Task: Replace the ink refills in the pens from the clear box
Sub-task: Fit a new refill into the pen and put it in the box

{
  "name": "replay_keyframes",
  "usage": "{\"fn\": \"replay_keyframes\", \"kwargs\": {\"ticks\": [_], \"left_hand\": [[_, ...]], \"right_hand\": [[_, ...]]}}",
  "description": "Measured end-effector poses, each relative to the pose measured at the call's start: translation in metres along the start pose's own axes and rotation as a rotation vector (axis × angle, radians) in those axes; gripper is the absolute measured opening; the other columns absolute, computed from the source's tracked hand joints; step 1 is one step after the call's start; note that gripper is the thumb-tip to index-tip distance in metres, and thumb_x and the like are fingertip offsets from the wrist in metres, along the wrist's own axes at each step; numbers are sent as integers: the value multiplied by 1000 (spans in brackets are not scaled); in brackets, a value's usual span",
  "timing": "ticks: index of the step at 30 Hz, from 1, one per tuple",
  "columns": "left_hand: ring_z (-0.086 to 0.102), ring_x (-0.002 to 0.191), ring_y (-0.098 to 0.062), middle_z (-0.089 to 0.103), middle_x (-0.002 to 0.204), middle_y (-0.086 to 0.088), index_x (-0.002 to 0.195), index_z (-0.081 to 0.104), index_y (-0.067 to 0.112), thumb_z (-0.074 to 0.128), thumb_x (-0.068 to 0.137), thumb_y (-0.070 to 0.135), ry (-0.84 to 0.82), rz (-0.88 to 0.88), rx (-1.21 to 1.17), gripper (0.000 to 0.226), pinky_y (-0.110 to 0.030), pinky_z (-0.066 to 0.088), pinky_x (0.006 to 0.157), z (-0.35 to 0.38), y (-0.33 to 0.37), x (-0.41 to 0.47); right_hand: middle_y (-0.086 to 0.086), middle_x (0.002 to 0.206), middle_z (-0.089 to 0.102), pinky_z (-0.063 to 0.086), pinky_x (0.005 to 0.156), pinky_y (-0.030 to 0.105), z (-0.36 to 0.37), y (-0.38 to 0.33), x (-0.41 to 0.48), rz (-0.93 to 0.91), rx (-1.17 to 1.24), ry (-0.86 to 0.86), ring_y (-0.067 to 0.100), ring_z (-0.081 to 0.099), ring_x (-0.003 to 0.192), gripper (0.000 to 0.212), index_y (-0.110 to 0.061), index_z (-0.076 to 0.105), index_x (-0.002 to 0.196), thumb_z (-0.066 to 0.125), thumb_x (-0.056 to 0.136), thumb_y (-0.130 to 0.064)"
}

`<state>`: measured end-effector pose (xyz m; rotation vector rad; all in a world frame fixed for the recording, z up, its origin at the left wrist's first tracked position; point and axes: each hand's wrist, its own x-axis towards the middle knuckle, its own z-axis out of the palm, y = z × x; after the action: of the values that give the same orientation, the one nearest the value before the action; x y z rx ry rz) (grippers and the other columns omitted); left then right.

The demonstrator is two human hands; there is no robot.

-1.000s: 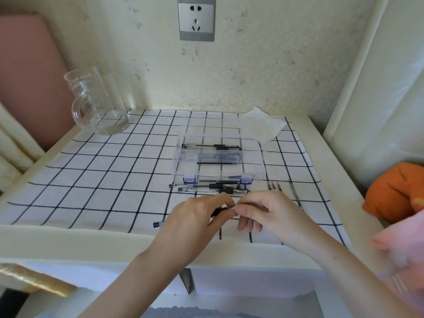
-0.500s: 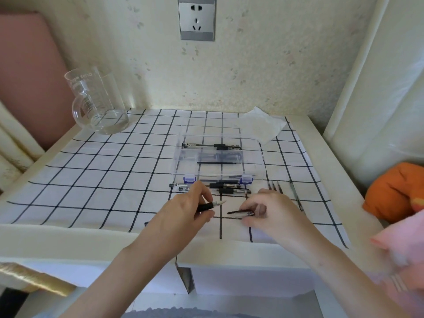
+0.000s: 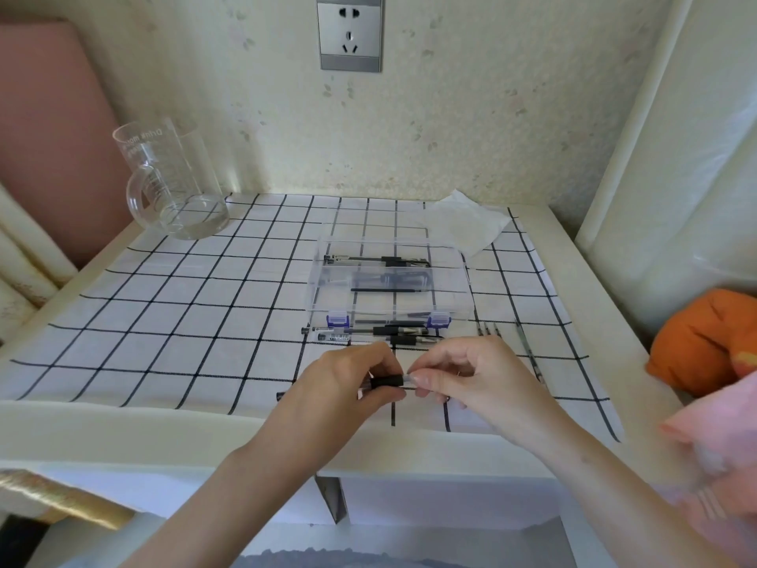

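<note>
White table (image 3: 573,276), covered with a black-checked cloth (image 3: 164,321), stands against a pale wall with one socket (image 3: 350,32). At the far left is one glass jug (image 3: 176,190), at the far right one crumpled tissue (image 3: 463,223), and off the right edge one orange bundle (image 3: 704,342).

At the near edge both hands work on one pen (image 3: 385,381), held level above the cloth. The left hand (image 3: 340,391) has its fingers curled round the barrel at the black grip, and the barrel's back end pokes out to the left. The right hand (image 3: 467,375) pinches the clear front end between thumb and forefinger, with the other fingers loosely curled beneath. Whether that front piece is going on or coming off, I cannot tell.

The clear box (image 3: 393,243) sits mid-cloth. Inside it, one boxed pen (image 3: 377,260) lies along the far wall, and one spare refill (image 3: 385,289) lies nearer the middle. A dim dark shape between them may be a second pen or a reflection. Just in front of the box lie two pens (image 3: 368,331), side by side and whole. Right of the box lie three loose refills (image 3: 487,327) close together, and beside them one longer thin rod (image 3: 528,354), too fine to name.

I judge the job about midway. The two whole pens look finished, one is in hand, and at least one waits in the box.
</note>
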<state>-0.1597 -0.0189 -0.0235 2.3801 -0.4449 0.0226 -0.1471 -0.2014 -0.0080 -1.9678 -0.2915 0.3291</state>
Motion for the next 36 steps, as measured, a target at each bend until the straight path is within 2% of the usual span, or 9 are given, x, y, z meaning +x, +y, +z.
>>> {"fn": "replay_keyframes", "kwargs": {"ticks": [4, 8, 11, 13, 18, 23, 28, 32, 36], "left_hand": [[54, 68, -4, 61, 78, 12, 84, 64, 30, 62, 81, 39, 37, -9, -16, 10, -25, 49, 67, -2, 0, -1], [53, 62, 0, 60, 71, 16, 87, 67, 30, 38, 72, 65, 9, -31, 18, 48, -20, 45, 60, -5, 4, -1], [55, 68, -1, 56, 80, 19, 96, 56, 37, 66, 72, 50, 40, -63, -38, 29, -16, 45, 61, -5, 3, -2], [54, 70, -2, 54, 80, 19, 89, 50, 35, 74, 73, 34, 48, -64, -43, 29, -15, 43, 58, -7, 0, -1], [57, 62, 0, 62, 71, 18, 82, 58, 37, 63, 81, 39, 27, -107, -71, 6, -12, 42, 57, -13, 2, 0], [53, 65, -5, 57, 84, 17, 91, 51, 37, 72, 73, 37, 23, -76, -53, 28, -16, 42, 55, -13, -1, -2], [59, 60, -4, 61, 73, 21, 82, 60, 35, 62, 83, 36, -16, -122, -62, 3, -14, 43, 55, -16, 0, -1], [56, 63, 1, 61, 80, 18, 93, 54, 41, 60, 79, 47, -18, -114, -53, 17, -16, 43, 58, -16, 1, -2], [54, 65, -1, 57, 82, 20, 85, 50, 36, 67, 77, 41, -19, -108, -7, 20, -17, 41, 60, -16, -1, -2]], "right_hand": [[1, 67, 71, 44, 54, 15, 0, 1, 1, -24, 52, 31, 4, 57, 57, 11, -20, 73, 74, 70, 80, -12], [1, 64, 70, 47, 57, 19, -1, 0, 1, -49, 95, 55, 6, 57, 55, 11, -15, 73, 75, 69, 79, -6], [0, 62, 68, 47, 56, 19, -3, -1, 2, -49, 131, 84, 9, 56, 56, 13, -13, 72, 75, 69, 79, -2], [1, 62, 67, 47, 55, 17, -4, -1, 2, -42, 159, 93, 10, 55, 56, 14, -12, 72, 74, 69, 77, 1], [1, 69, 70, 47, 57, 14, -5, 0, 2, -26, 140, 110, 8, 61, 62, 20, -19, 72, 73, 72, 75, 1], [-3, 70, 71, 49, 61, 15, -4, 0, 2, -11, 125, 114, 7, 63, 67, 23, -23, 71, 70, 74, 73, -1], [-1, 72, 71, 50, 62, 17, -5, 0, 2, 1, 135, 107, 8, 63, 67, 21, -20, 71, 72, 74, 73, 0], [7, 75, 72, 52, 63, 19, -7, 0, 3, 4, 168, 114, 11, 64, 67, 20, -19, 71, 71, 74, 73, 1], [2, 74, 72, 51, 63, 17, -6, 1, 2, 10, 155, 94, 10, 64, 68, 20, -19, 71, 72, 74, 73, 2]]}}
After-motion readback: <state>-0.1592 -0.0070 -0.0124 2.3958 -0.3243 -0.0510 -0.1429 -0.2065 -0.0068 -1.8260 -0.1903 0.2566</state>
